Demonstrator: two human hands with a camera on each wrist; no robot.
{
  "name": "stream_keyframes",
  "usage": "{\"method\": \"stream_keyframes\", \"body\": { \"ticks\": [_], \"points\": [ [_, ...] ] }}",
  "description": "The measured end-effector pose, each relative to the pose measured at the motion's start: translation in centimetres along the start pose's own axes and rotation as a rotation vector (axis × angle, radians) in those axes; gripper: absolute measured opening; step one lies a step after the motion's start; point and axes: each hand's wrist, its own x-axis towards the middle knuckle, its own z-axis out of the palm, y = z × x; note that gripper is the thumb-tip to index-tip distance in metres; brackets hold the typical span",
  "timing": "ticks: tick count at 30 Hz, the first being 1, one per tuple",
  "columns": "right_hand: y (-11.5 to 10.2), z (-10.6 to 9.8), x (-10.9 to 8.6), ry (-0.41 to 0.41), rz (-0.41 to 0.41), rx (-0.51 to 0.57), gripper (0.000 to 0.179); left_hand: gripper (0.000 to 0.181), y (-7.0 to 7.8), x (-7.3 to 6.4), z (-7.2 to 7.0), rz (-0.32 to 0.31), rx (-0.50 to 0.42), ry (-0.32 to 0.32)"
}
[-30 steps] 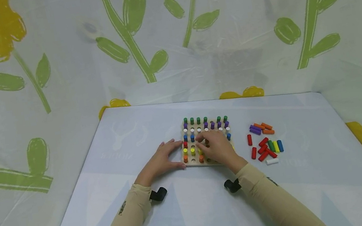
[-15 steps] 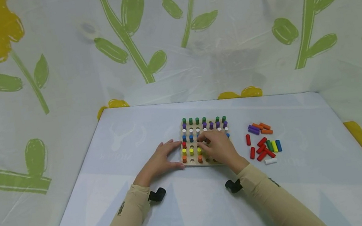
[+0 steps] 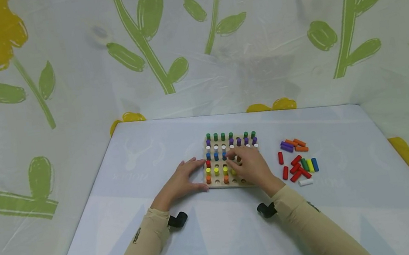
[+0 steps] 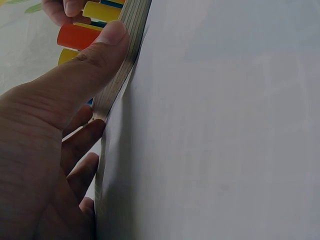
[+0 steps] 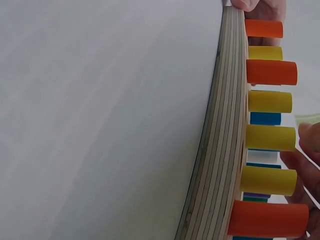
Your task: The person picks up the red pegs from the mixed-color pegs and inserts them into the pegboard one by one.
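A wooden pegboard [image 3: 219, 185] stands on the table with rows of coloured pegs upright in it. My left hand [image 3: 183, 181] rests against its left side, thumb at the near left corner. In the left wrist view the thumb [image 4: 92, 62] lies along the board's edge beside an orange peg [image 4: 77, 37]. My right hand [image 3: 252, 166] is over the board, fingertips right beside a blue peg [image 3: 224, 156]. No peg shows between those fingers [image 5: 311, 136] in the right wrist view, though the hand is partly cut off there. The hand hides part of the board's right side.
Loose pegs lie right of the board: orange pegs [image 3: 301, 148], purple pegs [image 3: 287, 146], several red pegs [image 3: 297, 168], and a green peg [image 3: 305, 164], a yellow peg [image 3: 310, 165], a blue peg [image 3: 315, 164] and a white peg [image 3: 305, 182].
My right hand has shifted slightly right, and the third blue peg in its row now shows clear of the fingertips. The left hand stays at the board's side.
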Motion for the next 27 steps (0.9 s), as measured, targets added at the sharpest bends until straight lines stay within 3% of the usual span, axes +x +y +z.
{"method": "stream_keyframes", "body": {
  "ticks": [27],
  "points": [
    [1.01, -0.6, -0.69, 0.009, 0.039, -0.008, 0.019, 0.096, -0.18, -0.02, 0.04, 0.038, 0.006, 0.006]
  ]
}}
